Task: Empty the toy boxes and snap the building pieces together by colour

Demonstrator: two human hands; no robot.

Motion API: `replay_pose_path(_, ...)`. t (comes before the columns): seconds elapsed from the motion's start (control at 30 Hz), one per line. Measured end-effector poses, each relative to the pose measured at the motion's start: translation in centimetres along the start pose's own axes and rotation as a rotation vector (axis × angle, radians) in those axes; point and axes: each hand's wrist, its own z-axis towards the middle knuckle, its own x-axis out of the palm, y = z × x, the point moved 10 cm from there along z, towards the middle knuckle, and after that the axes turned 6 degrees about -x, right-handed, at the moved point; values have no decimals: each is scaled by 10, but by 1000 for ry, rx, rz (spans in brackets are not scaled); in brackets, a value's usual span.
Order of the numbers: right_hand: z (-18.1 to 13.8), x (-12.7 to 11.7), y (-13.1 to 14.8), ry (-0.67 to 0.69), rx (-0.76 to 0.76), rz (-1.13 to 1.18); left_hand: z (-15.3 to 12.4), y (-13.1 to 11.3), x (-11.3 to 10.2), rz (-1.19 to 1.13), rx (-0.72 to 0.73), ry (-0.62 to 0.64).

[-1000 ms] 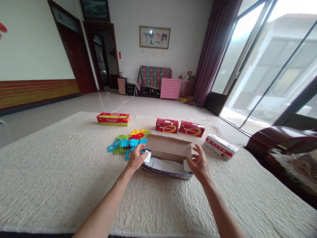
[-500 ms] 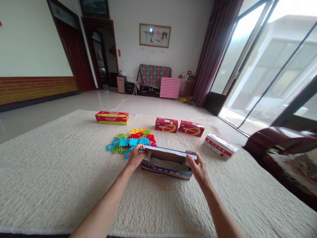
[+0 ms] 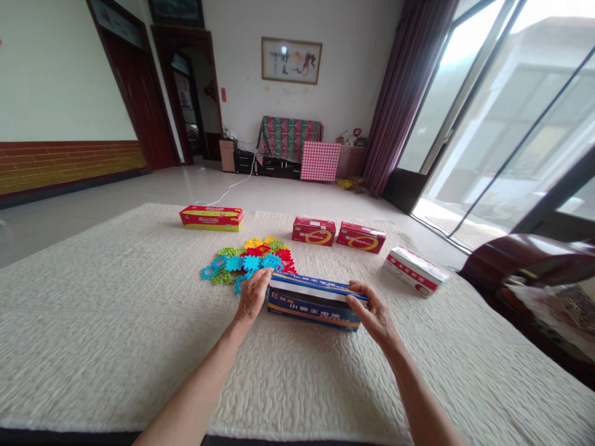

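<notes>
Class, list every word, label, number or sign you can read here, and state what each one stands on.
"小霸王电池": front of the blue box; the second character is blurred, so "霸" is a likely reading.
Too small or blurred to read surely: lettering on the lid, red-and-yellow box, left dark red box, right dark red box, white-and-red box and framed picture.
No number is readable.

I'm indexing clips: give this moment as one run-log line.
lid: not fully shut; left hand: at its left end; right hand: gripping right end; blue box: on quilt
</notes>
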Motion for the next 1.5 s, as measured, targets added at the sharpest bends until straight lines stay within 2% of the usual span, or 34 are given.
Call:
replay_pose_path(0.27,-1,2,4,29,-56,-12,-2,-1,3,13,96,-11)
replay_pose_path(0.67,-1,1,5,35,-104,-69,-5,-2,3,72,169,-66)
replay_pose_path(0.93,-3,1,11,42,-119,-104,-8,0,4,119,211,-58)
replay_pose_path(1.13,-5,4,9,77,-76,-107,-2,10,5,34,176,39)
replay_pose_path(1.37,-4,4,4,86,-46,-108,0,28,11,-154,-25,235)
replay_pose_path(1.5,-3,4,3,95,-35,-106,0,25,11,-133,23,234)
